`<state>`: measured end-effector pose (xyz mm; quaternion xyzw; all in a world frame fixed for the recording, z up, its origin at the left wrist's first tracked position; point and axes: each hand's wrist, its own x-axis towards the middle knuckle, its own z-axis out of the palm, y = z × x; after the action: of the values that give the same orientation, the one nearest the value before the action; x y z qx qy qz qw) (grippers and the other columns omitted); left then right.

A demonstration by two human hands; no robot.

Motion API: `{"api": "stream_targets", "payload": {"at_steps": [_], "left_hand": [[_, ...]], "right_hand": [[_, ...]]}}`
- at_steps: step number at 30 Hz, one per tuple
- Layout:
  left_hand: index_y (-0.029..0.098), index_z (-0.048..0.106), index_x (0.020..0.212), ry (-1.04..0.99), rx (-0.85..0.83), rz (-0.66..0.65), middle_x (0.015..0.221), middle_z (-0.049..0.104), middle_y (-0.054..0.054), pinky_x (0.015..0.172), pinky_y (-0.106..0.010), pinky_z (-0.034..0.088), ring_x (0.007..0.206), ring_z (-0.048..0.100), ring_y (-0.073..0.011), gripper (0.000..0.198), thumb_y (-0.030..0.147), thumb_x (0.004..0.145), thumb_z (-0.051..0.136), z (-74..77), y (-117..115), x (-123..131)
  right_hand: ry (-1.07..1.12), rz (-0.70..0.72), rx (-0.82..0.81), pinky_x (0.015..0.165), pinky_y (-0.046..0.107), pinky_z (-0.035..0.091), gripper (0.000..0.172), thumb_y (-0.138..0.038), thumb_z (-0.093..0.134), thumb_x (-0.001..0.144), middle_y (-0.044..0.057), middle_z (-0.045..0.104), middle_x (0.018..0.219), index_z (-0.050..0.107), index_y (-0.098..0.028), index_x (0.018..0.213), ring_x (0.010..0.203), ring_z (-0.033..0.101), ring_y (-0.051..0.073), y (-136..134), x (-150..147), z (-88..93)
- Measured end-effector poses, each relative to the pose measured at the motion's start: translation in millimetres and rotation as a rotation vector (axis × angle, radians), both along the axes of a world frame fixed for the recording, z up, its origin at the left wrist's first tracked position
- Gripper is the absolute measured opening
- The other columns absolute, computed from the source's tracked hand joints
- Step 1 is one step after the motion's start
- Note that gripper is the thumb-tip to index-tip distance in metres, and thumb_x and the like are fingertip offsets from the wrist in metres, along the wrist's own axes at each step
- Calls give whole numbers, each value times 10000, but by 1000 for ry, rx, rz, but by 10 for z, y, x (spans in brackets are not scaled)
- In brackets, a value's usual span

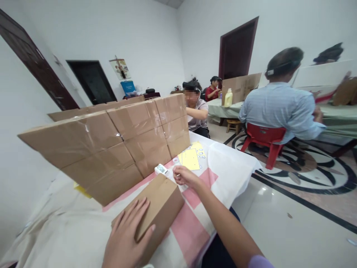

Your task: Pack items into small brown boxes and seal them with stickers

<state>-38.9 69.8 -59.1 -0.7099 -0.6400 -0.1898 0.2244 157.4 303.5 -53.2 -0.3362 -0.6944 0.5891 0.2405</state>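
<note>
Both hands are working at the closed cardboard box: the left hand point(126, 232) is lying flat over its top and near side, fingers extended, thumb standing wide; the right hand point(182, 176) is hovering just beyond the box's far right corner, fingers curled narrow. Cannot tell whether they are pinching anything.

Surroundings, by size. A table in pink and white cloth point(225, 160) is bearing everything nearby. On it, a wall of taped cartons point(139, 137) is standing upright across the far side. Past its right end, a co-worker point(198, 111) is sitting with one forearm raised; farther right, a person in a light blue shirt point(279, 106) is sitting on a red chair point(264, 134).

Cardboard box point(167, 208) is resting aslant on the cloth, in front of the wall. Yellow cartoon print point(191, 159) is showing beyond the right hand. Small white device point(161, 169) is sitting between box and wall.
</note>
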Motion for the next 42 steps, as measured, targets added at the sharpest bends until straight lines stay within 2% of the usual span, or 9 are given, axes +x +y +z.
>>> {"api": "stream_targets", "payload": {"at_steps": [5, 11, 14, 23, 28, 35, 37, 39, 42], "left_hand": [[324, 513, 1408, -97, -23, 54, 1444, 604, -25, 1090, -502, 395, 1329, 560, -283, 496, 465, 934, 552, 295, -14, 173], [285, 635, 1242, -383, 262, -98, 1258, 708, -35, 1048, -410, 426, 1188, 630, -223, 323, 354, 928, 609, 921, -16, 650], [263, 653, 1216, -641, 227, -174, 1129, 738, -35, 947, -365, 484, 1053, 669, -205, 340, 403, 907, 641, 1071, -24, 822], [230, 736, 943, -1142, -15, -242, 908, 754, -15, 773, -286, 483, 854, 669, -166, 229, 430, 915, 629, 899, -179, 944], [207, 708, 828, -1202, 57, -225, 783, 700, 1, 737, -266, 484, 768, 639, -142, 238, 397, 933, 612, 841, -251, 955], [207, 661, 828, -1199, 122, -216, 779, 670, 21, 715, -236, 474, 734, 615, -113, 217, 367, 953, 585, 813, -321, 937], [210, 666, 835, -1145, 120, -179, 792, 677, 16, 715, -250, 471, 746, 621, -123, 217, 374, 952, 585, 785, -333, 941], [210, 667, 828, -1093, 132, -135, 799, 685, 9, 717, -262, 468, 765, 629, -134, 225, 378, 952, 583, 758, -340, 951], [213, 666, 821, -1054, 157, -98, 789, 689, 13, 704, -262, 464, 757, 628, -132, 216, 361, 953, 580, 734, -344, 971]], "right_hand": [[662, 239, -393, 399, 181, 191, 296, -425, 517, 943, -92, 373, 576, 388, -219, 773, 392, 241, 52, -395, 425, 547], [708, 410, -503, 368, 172, 183, 297, -408, 544, 975, -86, 407, 529, 460, -198, 783, 367, 272, 52, -989, 564, 821], [675, 443, -491, 363, 171, 175, 309, -421, 545, 981, -82, 434, 533, 467, -192, 788, 373, 264, 47, -1232, 538, 838], [440, 298, -84, 443, 193, 255, 373, -514, 542, 991, -73, 462, 603, 462, -197, 811, 475, 354, 63, -1706, 510, 830], [337, 203, 138, 491, 203, 289, 349, -464, 518, 1016, -58, 441, 648, 477, -192, 802, 557, 366, 79, -1779, 527, 769], [316, 216, 175, 496, 217, 331, 342, -419, 447, 1039, -51, 473, 609, 495, -194, 786, 523, 401, 86, -1818, 525, 739], [305, 112, 359, 501, 222, 355, 253, -364, 491, 1016, -42, 509, 633, 529, -192, 835, 527, 437, 91, -1866, 520, 743], [282, -66, 683, 517, 228, 377, 112, -294, 584, 959, -29, 557, 691, 564, -189, 924, 552, 479, 96, -1915, 517, 734], [212, -193, 1136, 562, 243, 419, 119, -221, 649, 907, 0, 625, 768, 593, -191, 1009, 618, 552, 115, -1953, 511, 691]]}}
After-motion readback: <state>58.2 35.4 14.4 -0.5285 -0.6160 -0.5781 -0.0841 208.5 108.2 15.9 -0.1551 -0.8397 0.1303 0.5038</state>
